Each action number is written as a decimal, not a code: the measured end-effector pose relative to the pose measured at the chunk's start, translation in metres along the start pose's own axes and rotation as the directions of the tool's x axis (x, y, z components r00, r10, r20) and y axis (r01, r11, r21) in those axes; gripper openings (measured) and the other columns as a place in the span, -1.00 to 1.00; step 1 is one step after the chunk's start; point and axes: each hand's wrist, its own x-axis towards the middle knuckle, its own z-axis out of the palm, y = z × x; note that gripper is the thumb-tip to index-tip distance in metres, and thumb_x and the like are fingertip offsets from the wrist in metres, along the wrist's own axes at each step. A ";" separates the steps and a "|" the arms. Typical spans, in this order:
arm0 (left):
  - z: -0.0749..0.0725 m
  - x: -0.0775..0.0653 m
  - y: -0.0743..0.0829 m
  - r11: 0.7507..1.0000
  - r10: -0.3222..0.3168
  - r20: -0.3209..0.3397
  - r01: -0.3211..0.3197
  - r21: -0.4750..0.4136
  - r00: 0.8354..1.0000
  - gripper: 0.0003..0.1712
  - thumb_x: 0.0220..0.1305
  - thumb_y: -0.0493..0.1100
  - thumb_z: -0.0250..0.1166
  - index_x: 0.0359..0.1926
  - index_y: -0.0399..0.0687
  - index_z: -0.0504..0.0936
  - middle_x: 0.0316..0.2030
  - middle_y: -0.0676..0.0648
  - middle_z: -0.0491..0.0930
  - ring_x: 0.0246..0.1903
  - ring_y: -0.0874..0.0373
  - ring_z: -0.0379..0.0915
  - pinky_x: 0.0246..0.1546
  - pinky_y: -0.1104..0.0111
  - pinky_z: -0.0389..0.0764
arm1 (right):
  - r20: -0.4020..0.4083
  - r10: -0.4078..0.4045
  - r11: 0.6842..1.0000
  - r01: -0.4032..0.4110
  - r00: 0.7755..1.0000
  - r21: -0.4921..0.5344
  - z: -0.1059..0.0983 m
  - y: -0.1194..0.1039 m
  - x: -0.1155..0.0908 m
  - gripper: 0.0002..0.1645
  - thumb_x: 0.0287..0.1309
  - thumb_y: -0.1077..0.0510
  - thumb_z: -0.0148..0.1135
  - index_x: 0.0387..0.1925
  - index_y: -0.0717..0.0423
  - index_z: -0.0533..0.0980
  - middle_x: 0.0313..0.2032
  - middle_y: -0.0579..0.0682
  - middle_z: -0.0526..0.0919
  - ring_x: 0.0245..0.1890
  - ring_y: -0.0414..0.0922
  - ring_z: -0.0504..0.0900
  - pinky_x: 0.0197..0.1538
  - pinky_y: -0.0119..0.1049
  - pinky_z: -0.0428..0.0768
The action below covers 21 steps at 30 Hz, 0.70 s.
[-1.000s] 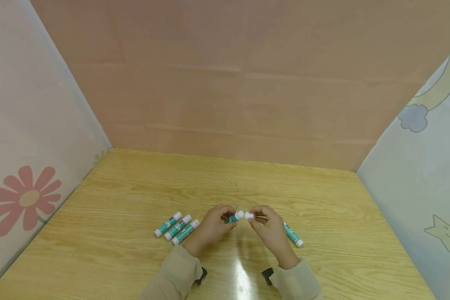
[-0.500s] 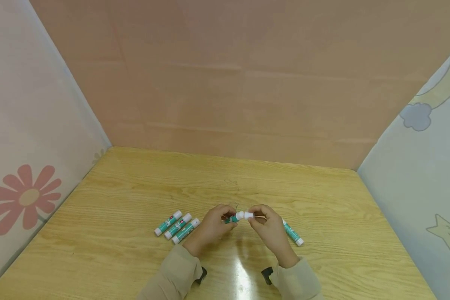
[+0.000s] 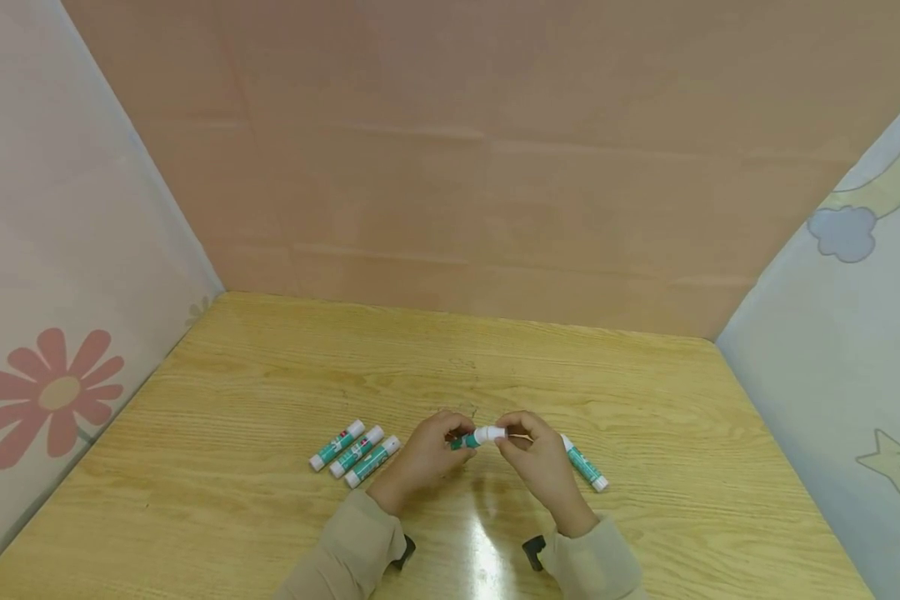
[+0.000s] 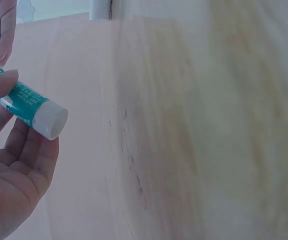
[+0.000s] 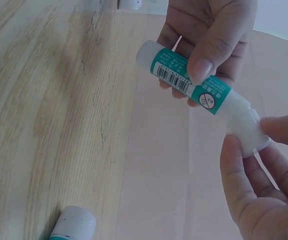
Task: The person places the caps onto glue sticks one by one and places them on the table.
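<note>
Above the middle of the table my left hand [image 3: 420, 454] grips a green-and-white glue stick [image 5: 184, 77], its thumb across the barcode label. My right hand [image 3: 543, 467] pinches the white cap [image 5: 248, 134] between thumb and fingertips. In the right wrist view the cap meets the white collar of the glue stick at a tilt, so the two are out of line. The glue itself is hidden inside. From the left wrist view, the white base [image 4: 51, 120] of the glue stick shows beyond the left fingers.
Several glue sticks lie capped on the wooden table [image 3: 270, 358]: three side by side, the middle one [image 3: 356, 452] among them, left of the left hand. Another glue stick [image 3: 587, 467] lies by the right hand. A tan panel [image 3: 450, 167] and patterned side walls enclose the table.
The cap and the glue stick's open end, apart a second ago, have come together and now meet at an angle. Both hands keep their holds and have barely moved.
</note>
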 end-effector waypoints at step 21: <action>0.003 -0.004 0.001 0.998 -0.010 0.024 0.009 0.063 1.000 -0.78 0.00 -0.25 0.28 -0.25 -0.11 0.54 -0.37 0.11 0.39 -0.38 0.26 0.32 -0.37 0.49 0.41 | 0.041 -0.056 0.994 0.060 0.998 -0.087 -0.001 0.003 -0.003 -0.80 -0.13 0.49 0.16 -0.38 0.28 0.47 -0.26 0.09 0.49 -0.27 -0.02 0.48 -0.26 -0.37 0.52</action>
